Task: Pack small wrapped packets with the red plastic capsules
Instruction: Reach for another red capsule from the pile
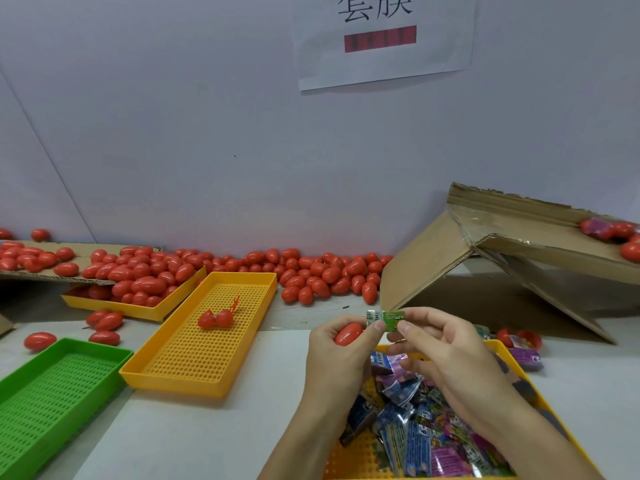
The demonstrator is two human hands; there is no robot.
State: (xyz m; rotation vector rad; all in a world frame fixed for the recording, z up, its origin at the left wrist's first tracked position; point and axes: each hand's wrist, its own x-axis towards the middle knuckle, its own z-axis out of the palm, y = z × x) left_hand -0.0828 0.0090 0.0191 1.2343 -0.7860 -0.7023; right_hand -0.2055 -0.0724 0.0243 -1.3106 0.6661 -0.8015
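Holding a closed red capsule (348, 334) in the curled fingers of the left hand (337, 355), with thumb and forefinger of that same hand also pinching one end of a small green packet (386, 319). Pinching the packet's other end between thumb and forefinger of the right hand (446, 355), so both hands are meeting over the far edge of the near yellow tray (550, 407). Keeping packet and capsule side by side, just above the tray, well clear of the table (207, 427).

Lying heaped in that tray beneath the wrists: a pile of wrapped packets (426, 424) in blue, purple and green foil. Resting near its far right corner: an opened capsule (519, 337) and a purple packet (526, 356), possibly with something inside one half, though too small to be sure.

Sitting to the left: an empty-looking perforated yellow tray (166, 370) carrying only one split capsule (215, 319), its two halves touching. Standing beside it, nearer the left edge: a green tray (20, 372). Filling a further yellow tray (114, 308) and spreading along the wall: a large heap of closed red capsules (311, 271). Leaning at right: a torn cardboard box (433, 265) with more capsules on its flap. Hanging on the wall above: a paper sign (381, 39).
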